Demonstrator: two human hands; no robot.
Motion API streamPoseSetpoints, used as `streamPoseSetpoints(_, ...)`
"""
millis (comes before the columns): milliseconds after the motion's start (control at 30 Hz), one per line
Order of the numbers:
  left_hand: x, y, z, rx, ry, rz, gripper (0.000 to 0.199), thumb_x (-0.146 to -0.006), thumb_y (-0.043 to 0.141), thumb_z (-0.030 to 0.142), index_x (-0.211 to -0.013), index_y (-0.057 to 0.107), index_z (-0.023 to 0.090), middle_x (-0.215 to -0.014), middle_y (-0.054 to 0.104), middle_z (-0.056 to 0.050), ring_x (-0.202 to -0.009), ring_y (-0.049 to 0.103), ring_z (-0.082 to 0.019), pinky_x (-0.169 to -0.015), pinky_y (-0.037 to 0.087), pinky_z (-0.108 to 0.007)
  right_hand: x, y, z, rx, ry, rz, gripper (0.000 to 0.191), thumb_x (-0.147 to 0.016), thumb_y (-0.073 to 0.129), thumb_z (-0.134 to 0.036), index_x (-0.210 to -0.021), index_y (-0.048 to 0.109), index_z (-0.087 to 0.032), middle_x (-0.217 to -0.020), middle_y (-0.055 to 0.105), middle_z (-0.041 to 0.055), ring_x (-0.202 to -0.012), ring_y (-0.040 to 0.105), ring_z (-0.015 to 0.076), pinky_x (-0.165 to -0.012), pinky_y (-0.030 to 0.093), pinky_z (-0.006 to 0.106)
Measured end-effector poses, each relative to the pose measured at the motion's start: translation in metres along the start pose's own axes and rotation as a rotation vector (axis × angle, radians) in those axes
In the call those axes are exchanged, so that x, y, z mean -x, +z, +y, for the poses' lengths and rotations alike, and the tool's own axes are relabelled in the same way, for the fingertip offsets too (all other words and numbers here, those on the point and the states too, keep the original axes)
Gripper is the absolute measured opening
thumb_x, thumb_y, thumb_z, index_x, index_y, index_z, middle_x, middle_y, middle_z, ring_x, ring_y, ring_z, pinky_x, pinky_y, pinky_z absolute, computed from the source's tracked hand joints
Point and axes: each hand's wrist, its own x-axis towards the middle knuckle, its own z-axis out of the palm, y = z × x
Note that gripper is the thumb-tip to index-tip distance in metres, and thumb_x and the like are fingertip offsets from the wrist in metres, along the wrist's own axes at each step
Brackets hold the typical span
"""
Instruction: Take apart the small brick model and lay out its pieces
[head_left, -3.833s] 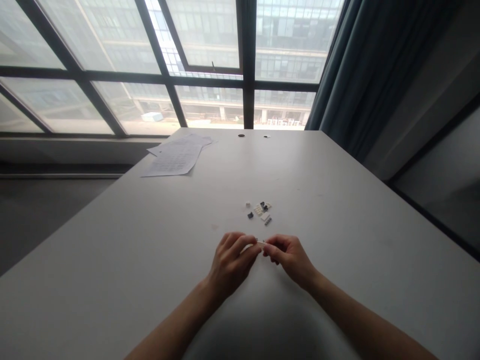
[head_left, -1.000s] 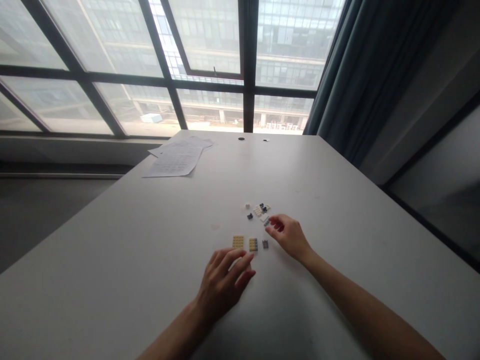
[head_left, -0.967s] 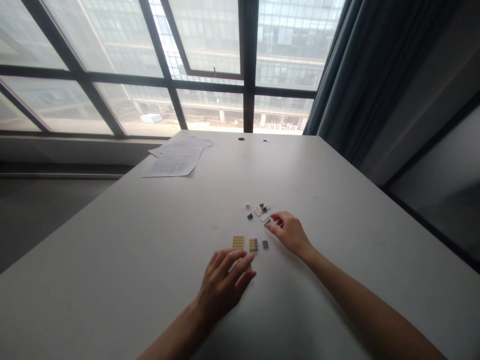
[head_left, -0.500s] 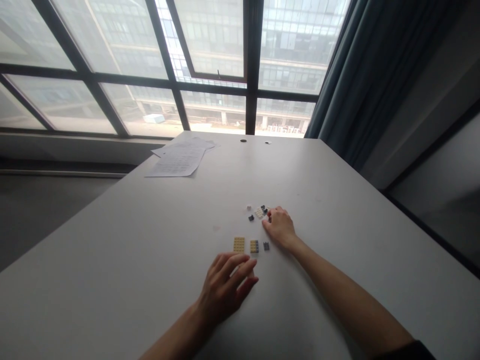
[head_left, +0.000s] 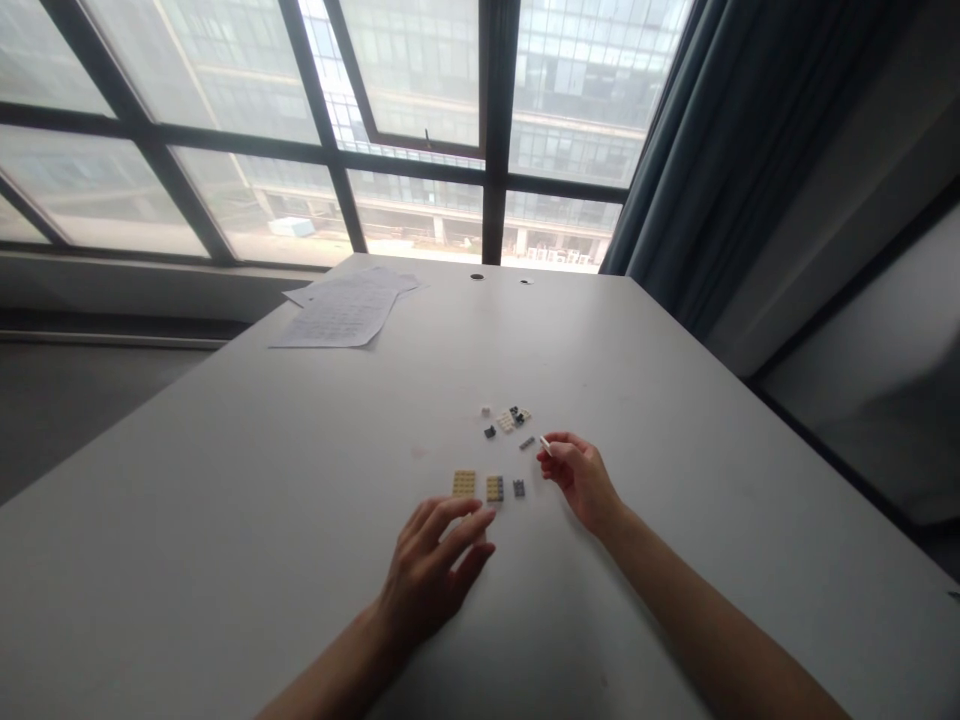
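Note:
My right hand (head_left: pixel 577 475) pinches a small white piece (head_left: pixel 545 445) between thumb and fingers, just above the table. My left hand (head_left: pixel 435 560) rests nearer to me with its fingers apart; whether something pale lies beneath them is unclear. Just beyond its fingertips sit a tan studded brick (head_left: pixel 464 483), a tan and grey brick (head_left: pixel 495 488) and a small grey brick (head_left: pixel 519 488) in a row. Farther off are a white studded piece (head_left: pixel 505 422), a black piece (head_left: pixel 490 432), a small white piece (head_left: pixel 485 411), a thin grey piece (head_left: pixel 527 443) and a black-and-white cluster (head_left: pixel 518 414).
Printed papers (head_left: pixel 341 312) lie at the far left of the white table (head_left: pixel 247 480). Two round holes, one dark (head_left: pixel 477 277), are near its far edge. Behind stand large windows, with a dark curtain (head_left: pixel 720 150) at the right.
My right hand has drawn back from the small pieces with a white piece in its fingers, uncovering the thin grey piece. The whole view has shifted slightly.

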Motion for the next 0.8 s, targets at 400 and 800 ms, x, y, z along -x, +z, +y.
streamPoseSetpoints(400,0.000,0.002,-0.002,0.027,-0.001,0.006,0.029,-0.081,0.067,0.017,-0.109,0.059,0.018,-0.100,0.065,-0.009,-0.090,0.060,-0.019,-0.078,0.051,-0.032,0.037,0.003,-0.006,-0.961,0.369,-0.212,0.022,-0.071,0.071,-0.033,-0.073,0.066,-0.012,-0.068,0.066,0.0038,-0.059,0.057,0.0091,-0.055,0.049,0.018)
streamPoseSetpoints(800,-0.001,0.005,0.001,0.007,0.111,-0.318,0.017,-0.085,0.064,0.034,-0.084,0.056,0.019,-0.092,0.069,-0.002,-0.078,0.056,-0.016,-0.073,0.042,-0.031,0.053,-0.017,0.009,0.207,-0.099,-0.256,0.016,-0.066,0.071,-0.029,-0.076,0.065,-0.018,-0.066,0.059,-0.0009,-0.058,0.047,0.0109,-0.055,0.038,0.023)
